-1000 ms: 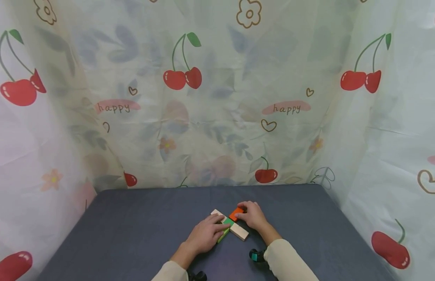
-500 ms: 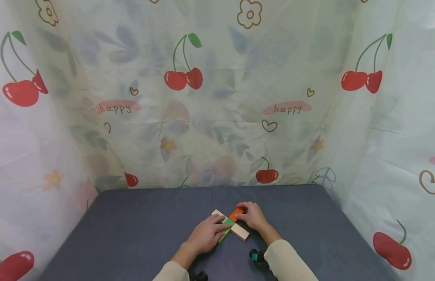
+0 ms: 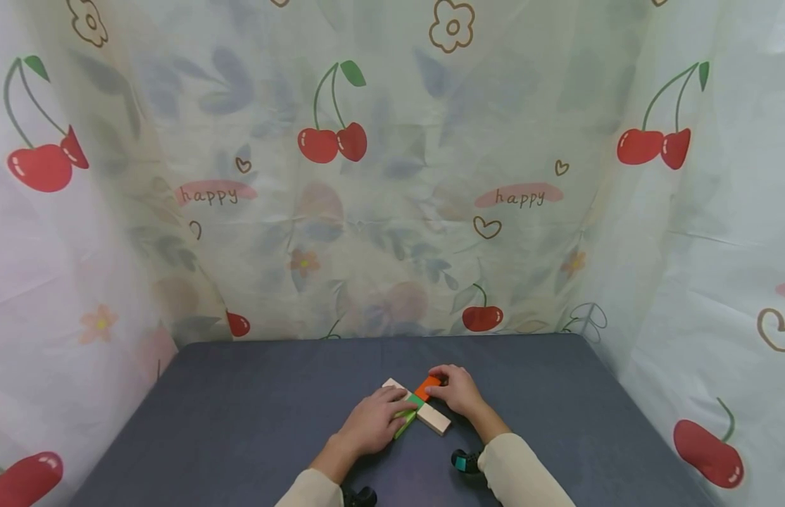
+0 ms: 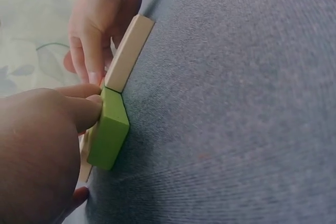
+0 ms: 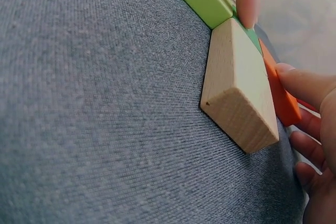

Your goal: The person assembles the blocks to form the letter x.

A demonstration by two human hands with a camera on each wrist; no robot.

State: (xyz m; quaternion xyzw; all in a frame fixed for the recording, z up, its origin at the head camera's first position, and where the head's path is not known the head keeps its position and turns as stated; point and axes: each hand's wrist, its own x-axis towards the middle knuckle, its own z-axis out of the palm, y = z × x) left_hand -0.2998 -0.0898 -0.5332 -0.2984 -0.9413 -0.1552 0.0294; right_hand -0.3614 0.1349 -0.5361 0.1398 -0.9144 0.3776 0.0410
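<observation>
Several wooden blocks meet in a cross on the dark cloth. A dark green block (image 3: pixel 417 401) is at its centre, a light green block (image 3: pixel 404 427) toward the near left and an orange block (image 3: pixel 426 388) toward the far right. One pale wood block (image 3: pixel 434 419) points near right; another pale block (image 3: pixel 392 384) points far left, partly covered by fingers. My left hand (image 3: pixel 369 422) lies over the cross, its extended fingers touching the dark green and light green tops. With thumb and fingers, my right hand (image 3: pixel 460 391) pinches the orange block, its thumb (image 5: pixel 302 82) on the top face.
The dark cloth-covered table (image 3: pixel 259 415) spreads around the blocks. Printed curtains (image 3: pixel 392 232) enclose its back and sides. Black wrist devices (image 3: pixel 465 461) sit under both forearms, close over the cloth.
The hands and blocks keep the same positions relative to each other. Only a very slight shift of the head view shows.
</observation>
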